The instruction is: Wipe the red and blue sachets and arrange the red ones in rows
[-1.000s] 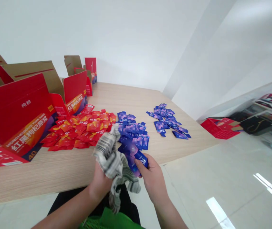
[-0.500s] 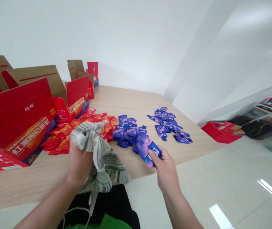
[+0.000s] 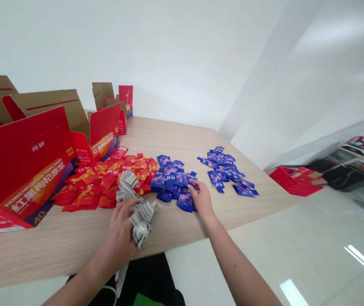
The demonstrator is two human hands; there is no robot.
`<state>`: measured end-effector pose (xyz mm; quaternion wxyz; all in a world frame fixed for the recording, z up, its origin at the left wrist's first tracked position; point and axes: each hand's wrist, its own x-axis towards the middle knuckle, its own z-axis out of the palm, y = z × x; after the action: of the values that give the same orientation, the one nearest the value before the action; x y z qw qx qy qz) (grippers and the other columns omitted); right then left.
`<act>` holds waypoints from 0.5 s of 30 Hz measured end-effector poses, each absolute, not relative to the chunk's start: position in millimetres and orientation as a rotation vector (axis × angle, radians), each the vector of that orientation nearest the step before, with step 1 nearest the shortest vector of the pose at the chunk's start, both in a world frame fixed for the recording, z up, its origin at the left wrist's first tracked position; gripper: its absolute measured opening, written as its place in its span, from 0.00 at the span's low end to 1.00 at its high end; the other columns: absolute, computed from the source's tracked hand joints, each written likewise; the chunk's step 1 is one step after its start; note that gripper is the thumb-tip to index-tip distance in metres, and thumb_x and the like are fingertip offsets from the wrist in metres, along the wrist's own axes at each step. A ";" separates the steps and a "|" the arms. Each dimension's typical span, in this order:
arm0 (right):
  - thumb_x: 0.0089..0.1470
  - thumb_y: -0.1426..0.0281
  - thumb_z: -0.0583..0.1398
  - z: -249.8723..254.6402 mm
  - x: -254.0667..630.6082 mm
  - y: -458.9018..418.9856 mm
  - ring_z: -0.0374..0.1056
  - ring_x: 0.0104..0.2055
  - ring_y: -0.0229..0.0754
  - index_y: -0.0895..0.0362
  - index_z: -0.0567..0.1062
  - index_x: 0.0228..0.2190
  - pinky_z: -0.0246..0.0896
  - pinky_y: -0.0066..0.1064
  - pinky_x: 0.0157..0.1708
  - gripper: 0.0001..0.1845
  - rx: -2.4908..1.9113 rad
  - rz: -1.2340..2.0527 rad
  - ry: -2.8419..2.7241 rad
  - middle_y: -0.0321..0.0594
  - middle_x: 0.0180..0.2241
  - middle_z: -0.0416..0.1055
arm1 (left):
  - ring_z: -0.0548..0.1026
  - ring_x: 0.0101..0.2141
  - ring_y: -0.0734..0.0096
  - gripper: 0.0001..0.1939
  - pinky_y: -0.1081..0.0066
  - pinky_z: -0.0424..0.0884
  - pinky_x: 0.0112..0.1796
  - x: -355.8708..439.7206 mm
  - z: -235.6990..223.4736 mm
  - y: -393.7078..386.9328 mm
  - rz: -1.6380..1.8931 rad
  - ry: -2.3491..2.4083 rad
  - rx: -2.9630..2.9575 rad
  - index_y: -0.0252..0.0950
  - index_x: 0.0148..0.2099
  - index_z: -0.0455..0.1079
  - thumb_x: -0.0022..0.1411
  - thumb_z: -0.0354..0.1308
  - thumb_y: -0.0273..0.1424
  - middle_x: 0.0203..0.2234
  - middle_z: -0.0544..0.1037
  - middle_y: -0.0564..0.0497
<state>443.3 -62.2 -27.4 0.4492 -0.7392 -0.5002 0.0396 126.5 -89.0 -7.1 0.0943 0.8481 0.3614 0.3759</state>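
My left hand [image 3: 123, 229] is closed on a crumpled grey-and-white striped cloth [image 3: 141, 214] at the table's front edge. The cloth's far end lies against a heap of red-orange sachets [image 3: 105, 180]. To the right of it, my right hand [image 3: 203, 199] pinches at the edge of a purple-blue sachet [image 3: 186, 202], its thumb and fingers close together. That sachet lies at the near right side of a pile of purple-blue sachets [image 3: 171, 176]. My fingers partly hide its right side.
Open red cartons [image 3: 38, 157] stand along the left, with smaller red boxes [image 3: 126, 100] behind. More purple-blue sachets [image 3: 228, 170] lie scattered on the right of the wooden table [image 3: 169, 127]. A red box [image 3: 292, 180] sits beyond the table's right edge.
The sachet my right hand held up has come down to the pile, the hand moving left and away from me. My left hand has lowered the cloth onto the table.
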 end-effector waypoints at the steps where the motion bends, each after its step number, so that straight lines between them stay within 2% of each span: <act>1: 0.56 0.62 0.59 -28.7 457.5 -65.4 0.70 0.46 0.52 0.58 0.78 0.43 0.63 0.43 0.51 0.17 -1.889 0.050 -1.244 0.51 0.44 0.76 | 0.63 0.59 0.39 0.21 0.38 0.64 0.56 123.3 -20.3 -92.9 0.990 1.070 2.619 0.39 0.51 0.75 0.57 0.55 0.21 0.59 0.66 0.38; 3: 0.57 0.67 0.58 -28.9 487.4 -68.2 0.66 0.55 0.55 0.61 0.77 0.46 0.58 0.47 0.57 0.17 -2.025 -0.047 -1.243 0.57 0.51 0.73 | 0.57 0.63 0.32 0.27 0.32 0.59 0.57 119.4 -39.0 -98.6 0.767 1.110 2.746 0.41 0.53 0.76 0.51 0.55 0.18 0.64 0.61 0.37; 6: 0.56 0.70 0.59 -27.3 524.3 -67.8 0.60 0.63 0.59 0.65 0.74 0.52 0.52 0.48 0.61 0.22 -2.216 -0.134 -1.267 0.62 0.59 0.66 | 0.62 0.61 0.35 0.34 0.37 0.62 0.57 117.3 -47.2 -100.6 0.547 1.207 2.758 0.41 0.57 0.73 0.48 0.56 0.16 0.65 0.63 0.37; 9: 0.57 0.70 0.60 -28.0 537.9 -72.0 0.67 0.57 0.58 0.66 0.73 0.53 0.58 0.44 0.56 0.23 -2.359 -0.150 -1.344 0.62 0.54 0.71 | 0.70 0.55 0.43 0.36 0.43 0.67 0.55 114.1 -43.6 -97.0 0.441 1.241 2.695 0.41 0.62 0.70 0.49 0.56 0.17 0.59 0.72 0.40; 12: 0.59 0.72 0.57 -30.8 531.5 -87.9 0.72 0.50 0.54 0.65 0.74 0.51 0.63 0.39 0.50 0.20 -2.437 -0.182 -1.445 0.59 0.47 0.76 | 0.74 0.51 0.49 0.34 0.48 0.70 0.53 106.9 -44.5 -93.5 0.450 1.205 2.641 0.42 0.60 0.71 0.50 0.55 0.17 0.53 0.77 0.42; 15: 0.57 0.78 0.55 -32.0 523.0 -113.1 0.73 0.46 0.52 0.63 0.75 0.52 0.66 0.36 0.45 0.21 -2.459 -0.220 -1.541 0.55 0.44 0.78 | 0.76 0.50 0.50 0.33 0.49 0.71 0.53 99.6 -48.2 -93.1 0.525 1.163 2.583 0.42 0.57 0.73 0.49 0.53 0.17 0.50 0.78 0.42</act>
<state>523.0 -113.1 -32.0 0.1153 -0.8393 -0.5259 -0.0753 99.6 -93.1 -48.2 0.1302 0.8889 0.4003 0.1807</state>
